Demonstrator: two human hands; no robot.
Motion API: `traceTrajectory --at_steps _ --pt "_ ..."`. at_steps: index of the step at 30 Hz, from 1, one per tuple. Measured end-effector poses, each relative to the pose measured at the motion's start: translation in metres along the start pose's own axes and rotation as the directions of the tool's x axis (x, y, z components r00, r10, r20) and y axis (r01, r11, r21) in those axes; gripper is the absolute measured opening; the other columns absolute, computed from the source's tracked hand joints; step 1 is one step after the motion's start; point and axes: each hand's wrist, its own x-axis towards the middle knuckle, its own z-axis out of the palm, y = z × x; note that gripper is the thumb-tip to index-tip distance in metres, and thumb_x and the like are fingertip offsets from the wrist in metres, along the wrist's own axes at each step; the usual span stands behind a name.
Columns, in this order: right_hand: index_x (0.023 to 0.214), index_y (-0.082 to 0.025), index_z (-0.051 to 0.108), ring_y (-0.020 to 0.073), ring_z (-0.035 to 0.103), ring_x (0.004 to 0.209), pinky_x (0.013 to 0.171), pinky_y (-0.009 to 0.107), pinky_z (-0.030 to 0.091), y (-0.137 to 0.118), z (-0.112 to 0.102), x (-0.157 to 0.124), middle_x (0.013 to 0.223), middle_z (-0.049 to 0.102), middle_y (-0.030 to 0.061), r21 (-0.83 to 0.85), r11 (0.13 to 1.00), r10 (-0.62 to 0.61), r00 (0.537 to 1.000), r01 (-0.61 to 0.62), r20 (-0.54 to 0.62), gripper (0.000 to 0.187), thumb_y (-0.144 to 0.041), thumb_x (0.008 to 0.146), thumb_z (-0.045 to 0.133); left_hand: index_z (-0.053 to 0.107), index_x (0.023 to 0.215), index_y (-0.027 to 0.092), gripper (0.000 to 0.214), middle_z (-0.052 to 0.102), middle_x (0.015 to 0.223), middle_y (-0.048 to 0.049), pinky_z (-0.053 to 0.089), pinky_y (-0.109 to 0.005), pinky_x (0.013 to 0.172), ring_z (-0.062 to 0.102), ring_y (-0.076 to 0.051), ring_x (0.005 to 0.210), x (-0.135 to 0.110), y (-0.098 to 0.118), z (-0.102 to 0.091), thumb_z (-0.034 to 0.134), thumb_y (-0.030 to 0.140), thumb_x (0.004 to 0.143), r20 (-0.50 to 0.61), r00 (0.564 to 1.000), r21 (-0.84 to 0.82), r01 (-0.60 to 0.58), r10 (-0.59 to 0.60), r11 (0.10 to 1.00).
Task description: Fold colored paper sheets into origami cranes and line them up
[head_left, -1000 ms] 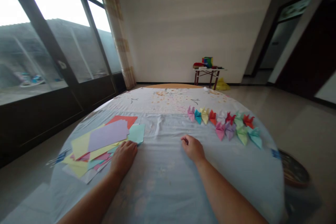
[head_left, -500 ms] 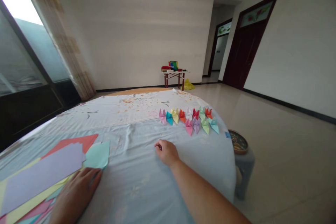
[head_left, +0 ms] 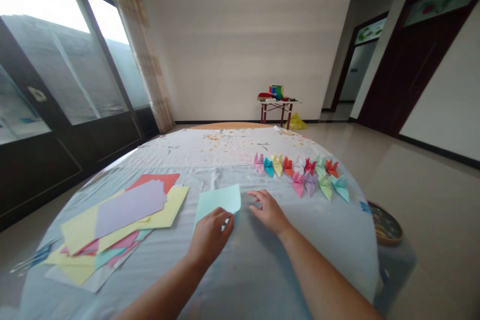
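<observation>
A light teal paper sheet (head_left: pixel 218 201) lies on the pale blue tablecloth (head_left: pixel 240 280) in front of me. My left hand (head_left: pixel 209 236) rests on its near edge, fingers curled down onto the paper. Just to the right of the sheet, my right hand (head_left: pixel 268 211) lies on the cloth with fingers spread, holding nothing. A stack of coloured paper sheets (head_left: pixel 120 215), lilac, yellow and red on top, sits at the left. Several folded paper cranes (head_left: pixel 300 172) in mixed colours stand in two rows to the right, beyond my right hand.
The round table's edge (head_left: pixel 369 260) curves close on the right. A small stool with a patterned dish (head_left: pixel 384 220) stands beside it. A little red-legged table (head_left: pixel 275 105) with bright items is by the far wall. Windows run along the left.
The teal sheet has left the stack and moved right, to the middle of the table, under my left hand. My right hand's fingers have spread. The view swung back left.
</observation>
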Motion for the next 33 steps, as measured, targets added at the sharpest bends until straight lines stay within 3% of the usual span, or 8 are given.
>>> traceTrajectory --at_steps 4,8,15,20,25,28,31,33 --pt "0.109 -0.025 0.061 0.0223 0.045 0.11 0.096 0.038 0.035 -0.001 -0.013 -0.002 0.118 0.05 0.0083 -0.052 0.986 -0.153 0.983 0.159 0.097 0.04 -0.018 0.07 0.062 0.065 0.082 0.02 0.03 0.064 0.081 -0.0039 0.043 -0.022 0.064 0.06 -0.013 0.068 0.007 0.027 0.007 0.036 0.027 0.085 0.012 0.999 -0.083 -0.052 0.053 0.995" --pt "0.089 -0.026 0.069 0.0213 0.052 0.097 0.089 0.039 0.039 0.009 -0.027 -0.003 0.094 0.065 0.0059 -0.019 0.975 -0.213 0.955 0.221 0.208 0.016 -0.024 0.076 0.059 0.064 0.094 0.022 0.026 0.065 0.089 -0.0052 0.043 -0.025 0.072 0.06 -0.016 0.078 0.009 0.036 0.014 0.043 0.033 0.083 0.024 0.997 -0.073 -0.065 0.067 0.995" --pt "0.086 -0.02 0.069 0.0214 0.058 0.089 0.085 0.038 0.042 0.04 -0.044 -0.01 0.091 0.066 0.0074 0.06 0.998 0.002 0.995 -0.008 0.097 0.018 -0.03 0.076 0.057 0.057 0.11 0.023 0.04 0.063 0.101 -0.0068 0.039 -0.034 0.084 0.056 -0.022 0.093 0.005 0.01 0.016 0.059 0.03 0.071 0.084 0.991 -0.052 -0.1 0.105 0.994" --pt "0.085 -0.019 0.07 0.0193 0.06 0.083 0.079 0.032 0.045 0.036 -0.051 -0.014 0.087 0.066 0.0063 0.109 0.986 0.099 0.97 -0.126 0.222 0.02 -0.031 0.075 0.058 0.064 0.084 0.022 0.016 0.065 0.099 -0.0044 0.037 -0.033 0.088 0.054 -0.02 0.098 0.01 -0.019 0.014 0.05 0.025 0.077 0.123 0.983 -0.185 -0.112 0.136 0.976" --pt "0.081 -0.017 0.068 0.0164 0.057 0.079 0.072 0.025 0.043 0.023 -0.06 -0.013 0.083 0.063 0.0029 0.136 0.978 0.097 0.925 -0.157 0.369 0.024 -0.039 0.071 0.062 0.06 0.079 0.019 0.023 0.06 0.069 0.0 0.041 -0.026 0.063 0.054 -0.015 0.066 0.014 -0.031 0.017 0.044 0.037 0.08 0.153 0.988 -0.326 0.083 -0.034 0.942" --pt "0.066 -0.013 0.061 0.0102 0.048 0.058 0.053 0.019 0.036 0.021 -0.061 -0.015 0.06 0.051 -0.0021 0.12 0.962 0.181 0.903 -0.244 0.39 0.032 -0.044 0.072 0.06 0.056 0.071 0.018 0.029 0.048 0.056 0.0044 0.034 -0.023 0.051 0.047 -0.012 0.054 0.015 -0.032 0.022 0.043 0.043 0.079 0.144 0.984 -0.335 0.15 -0.106 0.93" --pt "0.059 -0.014 0.052 0.0068 0.035 0.049 0.045 0.018 0.025 0.02 -0.057 -0.016 0.051 0.037 -0.0056 0.092 0.949 0.251 0.901 -0.301 0.355 0.035 -0.045 0.073 0.058 0.056 0.095 0.019 0.032 0.044 0.053 0.0071 0.033 -0.023 0.051 0.046 -0.012 0.052 0.015 -0.03 0.027 0.044 0.043 0.078 0.108 0.98 -0.322 0.196 -0.17 0.926" --pt "0.059 -0.014 0.049 0.0064 0.033 0.05 0.045 0.018 0.024 0.02 -0.053 -0.016 0.052 0.035 -0.0061 0.063 0.95 0.277 0.919 -0.305 0.281 0.033 -0.042 0.072 0.06 0.04 0.122 0.02 0.049 0.047 0.057 0.0079 0.037 -0.023 0.056 0.049 -0.013 0.054 0.014 -0.028 0.029 0.044 0.041 0.078 0.063 0.976 -0.315 0.216 -0.207 0.924"
